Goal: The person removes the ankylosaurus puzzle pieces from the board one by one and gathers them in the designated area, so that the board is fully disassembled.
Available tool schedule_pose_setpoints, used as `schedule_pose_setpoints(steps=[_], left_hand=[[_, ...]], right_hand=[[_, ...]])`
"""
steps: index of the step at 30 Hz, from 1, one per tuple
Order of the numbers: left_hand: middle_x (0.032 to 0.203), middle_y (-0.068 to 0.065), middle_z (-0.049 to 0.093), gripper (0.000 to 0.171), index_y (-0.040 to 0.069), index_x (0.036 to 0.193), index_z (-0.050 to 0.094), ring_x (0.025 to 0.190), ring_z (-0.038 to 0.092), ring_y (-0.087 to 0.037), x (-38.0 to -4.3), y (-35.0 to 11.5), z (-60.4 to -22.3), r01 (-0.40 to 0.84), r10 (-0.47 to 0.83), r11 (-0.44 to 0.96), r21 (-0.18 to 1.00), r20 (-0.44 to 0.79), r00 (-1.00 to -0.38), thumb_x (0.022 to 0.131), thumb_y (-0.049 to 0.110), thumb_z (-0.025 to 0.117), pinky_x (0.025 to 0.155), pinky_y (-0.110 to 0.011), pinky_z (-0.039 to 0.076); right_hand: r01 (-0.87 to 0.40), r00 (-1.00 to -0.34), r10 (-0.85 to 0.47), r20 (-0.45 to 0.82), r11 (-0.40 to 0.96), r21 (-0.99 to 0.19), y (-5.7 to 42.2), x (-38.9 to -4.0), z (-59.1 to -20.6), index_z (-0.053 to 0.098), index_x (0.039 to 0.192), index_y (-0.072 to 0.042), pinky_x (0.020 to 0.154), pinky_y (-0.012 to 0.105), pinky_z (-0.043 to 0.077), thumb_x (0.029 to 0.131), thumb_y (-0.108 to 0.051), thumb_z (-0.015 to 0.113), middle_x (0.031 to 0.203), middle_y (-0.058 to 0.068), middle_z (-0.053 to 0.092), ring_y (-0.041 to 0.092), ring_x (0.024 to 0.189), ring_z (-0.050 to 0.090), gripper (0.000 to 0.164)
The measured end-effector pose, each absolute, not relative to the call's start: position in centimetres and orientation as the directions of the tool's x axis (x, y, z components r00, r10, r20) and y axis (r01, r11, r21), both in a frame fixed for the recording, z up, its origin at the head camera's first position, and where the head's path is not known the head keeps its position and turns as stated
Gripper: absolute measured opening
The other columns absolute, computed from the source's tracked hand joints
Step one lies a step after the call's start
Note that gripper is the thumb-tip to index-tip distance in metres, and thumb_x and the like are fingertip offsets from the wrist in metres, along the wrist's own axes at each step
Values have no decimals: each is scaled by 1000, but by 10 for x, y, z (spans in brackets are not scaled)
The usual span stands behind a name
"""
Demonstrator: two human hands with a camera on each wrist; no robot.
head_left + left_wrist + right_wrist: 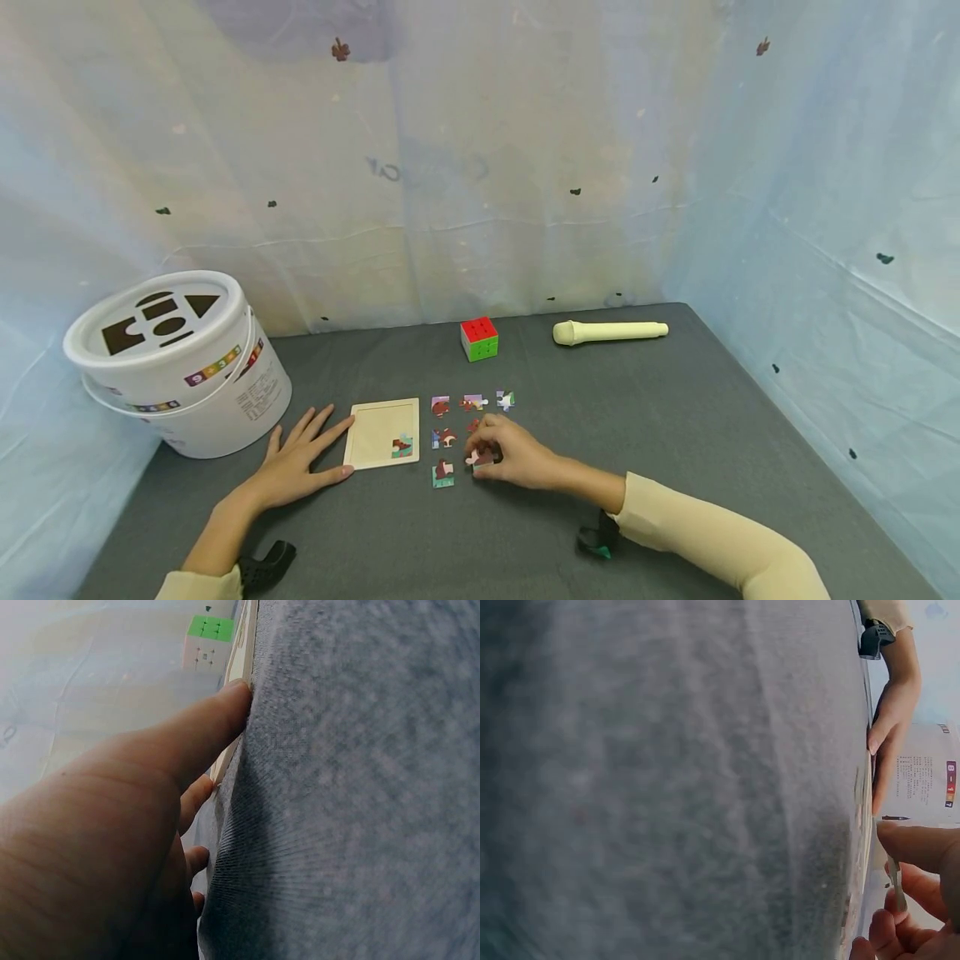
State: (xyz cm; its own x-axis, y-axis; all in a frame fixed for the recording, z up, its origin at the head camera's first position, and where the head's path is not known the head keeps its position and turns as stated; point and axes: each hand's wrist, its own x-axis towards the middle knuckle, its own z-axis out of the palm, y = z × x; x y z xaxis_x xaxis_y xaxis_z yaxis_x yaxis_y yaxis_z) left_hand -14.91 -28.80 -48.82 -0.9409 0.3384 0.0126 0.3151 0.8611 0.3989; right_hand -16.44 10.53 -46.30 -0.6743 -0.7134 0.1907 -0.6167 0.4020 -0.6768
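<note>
A square wooden puzzle tray (375, 425) lies on the grey cloth with one jigsaw piece (402, 447) in its lower right corner. My left hand (296, 462) is spread flat beside it, thumb and index fingertip at the tray's left edge. To the right of the tray, my right hand (513, 452) pinches a jigsaw piece (480, 458) between thumb and fingers. In the right wrist view that piece (896, 883) shows edge-on. Several loose pieces lie in rows between tray and right hand, including a brown-and-green one (443, 473); one behind the right fingers is partly hidden.
A white lidded bucket (255, 392) stands at the left, close to my left hand. Near the back edge sit a red-and-green puzzle cube (480, 339) and a pale yellow toy microphone (611, 332). Pale sheeting (480, 167) hangs behind the table.
</note>
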Motion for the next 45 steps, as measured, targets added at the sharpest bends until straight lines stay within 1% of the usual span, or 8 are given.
schedule_pose_setpoints(steps=[8,10,13,22,27,35,40,45], left_hand=[[162,-21,21,82,26,156,37,145,10,-54,-148,-289,-489,317,340,859,402,16,-940,88,63,64,99,-83,-1],[162,-21,21,82,26,156,37,145,10,-54,-148,-289,-490,321,341,857,402,23,-940,88,62,65,99,-83,0],[162,-20,21,82,26,156,36,145,11,-54,-148,-289,-491,326,344,855,403,30,-939,88,61,65,99,-83,0],[162,-21,21,82,26,156,36,145,11,-54,-148,-289,-491,320,341,855,409,22,-940,88,61,65,99,-83,0],[162,-21,20,82,26,157,35,145,10,-54,-148,-288,-490,310,335,858,409,10,-942,88,62,64,99,-82,-1],[162,-21,19,83,27,157,34,146,9,-53,-149,-289,-490,307,335,860,408,3,-942,88,63,64,100,-82,-2],[162,-21,20,83,26,156,35,145,10,-54,-149,-288,-488,307,334,861,405,6,-943,88,62,64,100,-82,-1],[162,-21,21,83,26,156,36,145,10,-53,-149,-287,-487,304,331,863,403,2,-943,88,63,64,100,-82,-1]], right_hand=[[-597,-674,-716,182,383,-705,104,-160,-468,71,107,-3,76,25,49,79,-9,85,94,4,61,17,87,55,32],[-587,-682,-711,171,392,-709,104,-159,-469,70,108,-4,81,25,49,79,-11,86,94,4,61,16,88,55,34],[-582,-689,-706,162,407,-704,103,-158,-471,69,108,-5,83,26,48,77,-13,87,93,3,60,14,88,53,36],[-604,-671,-719,181,390,-695,104,-159,-474,69,107,-4,74,25,48,77,-11,87,92,4,61,15,84,54,35],[-585,-681,-715,160,400,-705,105,-159,-473,68,108,-3,71,23,47,78,-8,85,92,6,59,18,82,54,35],[-603,-667,-728,157,405,-687,107,-160,-471,67,110,-4,71,22,47,82,-3,81,91,5,58,16,80,54,32],[-619,-653,-740,161,399,-677,108,-161,-470,66,112,-3,71,22,47,80,3,76,91,6,59,18,82,54,35],[-634,-650,-740,173,401,-662,108,-161,-470,65,112,-2,71,23,47,80,3,76,91,8,60,20,81,56,35]])
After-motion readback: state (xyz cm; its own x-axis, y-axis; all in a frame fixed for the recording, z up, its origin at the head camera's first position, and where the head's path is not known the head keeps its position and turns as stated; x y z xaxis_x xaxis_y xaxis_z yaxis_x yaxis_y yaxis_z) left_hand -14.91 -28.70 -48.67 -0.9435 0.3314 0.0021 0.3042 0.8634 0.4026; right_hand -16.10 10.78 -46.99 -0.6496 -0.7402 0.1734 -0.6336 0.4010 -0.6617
